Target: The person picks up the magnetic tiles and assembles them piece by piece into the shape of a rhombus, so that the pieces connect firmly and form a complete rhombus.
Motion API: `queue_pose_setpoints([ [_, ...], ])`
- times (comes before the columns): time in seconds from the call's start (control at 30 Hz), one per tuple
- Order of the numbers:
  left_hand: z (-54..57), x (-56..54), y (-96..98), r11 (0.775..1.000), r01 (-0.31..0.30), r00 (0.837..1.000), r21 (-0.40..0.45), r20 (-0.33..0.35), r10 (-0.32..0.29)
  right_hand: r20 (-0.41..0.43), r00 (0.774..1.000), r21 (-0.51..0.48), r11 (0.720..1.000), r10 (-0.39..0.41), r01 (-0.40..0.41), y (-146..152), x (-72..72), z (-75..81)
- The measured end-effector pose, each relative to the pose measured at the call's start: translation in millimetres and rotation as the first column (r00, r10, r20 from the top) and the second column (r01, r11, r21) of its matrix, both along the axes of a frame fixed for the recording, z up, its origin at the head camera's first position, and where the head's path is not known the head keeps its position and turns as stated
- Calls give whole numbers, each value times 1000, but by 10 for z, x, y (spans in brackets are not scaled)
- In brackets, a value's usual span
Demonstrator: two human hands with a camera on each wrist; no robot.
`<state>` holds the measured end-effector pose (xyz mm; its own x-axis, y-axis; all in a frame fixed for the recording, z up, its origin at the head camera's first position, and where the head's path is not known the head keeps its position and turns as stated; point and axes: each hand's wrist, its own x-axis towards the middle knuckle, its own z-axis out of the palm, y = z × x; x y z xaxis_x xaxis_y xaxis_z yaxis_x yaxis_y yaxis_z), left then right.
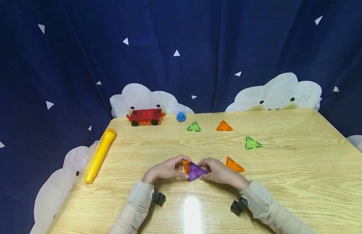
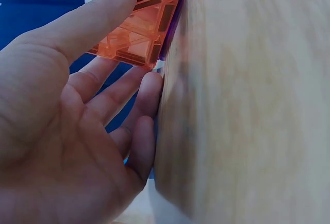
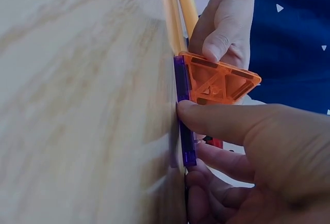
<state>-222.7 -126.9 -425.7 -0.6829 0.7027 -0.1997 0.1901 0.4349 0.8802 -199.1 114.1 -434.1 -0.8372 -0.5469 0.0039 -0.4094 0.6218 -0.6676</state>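
Note:
A translucent purple triangle tile [image 1: 196, 172] lies flat on the wooden table, one edge toward the left hand. My left hand [image 1: 168, 168] pinches an orange triangle tile [image 2: 136, 35] between thumb and fingers. That orange tile stands up from the table along the purple tile's left edge, as the right wrist view shows. With thumb and fingertips, my right hand [image 1: 218, 171] grips the purple tile by its right corner; the thumb is on its near edge [image 3: 186, 149]. Part of the orange tile is hidden by the purple one in the head view.
Beyond the hands lie two green triangle tiles [image 1: 194, 127] and an orange one [image 1: 224, 126]. Another orange tile [image 1: 235, 164] is right beside the right hand. A red wheeled wagon [image 1: 146, 116], blue toy [image 1: 181, 117] and yellow stick [image 1: 100, 156] sit toward the back and left.

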Motion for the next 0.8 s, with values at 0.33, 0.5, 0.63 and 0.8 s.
queue_pose_setpoints([
  [0.33, -32, -24, -63, 999, 9, 1000, -47, -22, -10, -4, 1000, 18, 1000, 2, -2, -7, 3, 10],
  [0.5, -8, -28, -79, 999, 24, 1000, -34, -12, -24, -11, 1000, 12, 1000, 6, -6, -11, -3, 24],
  [0.63, 1, -30, -83, 999, 24, 1000, -31, -15, -25, -17, 1000, 5, 1000, 14, -13, -11, -8, 25],
  [0.8, -26, -32, -76, 999, 24, 999, -31, -28, -25, -18, 1000, -24, 999, 21, -21, 2, -8, 31],
])
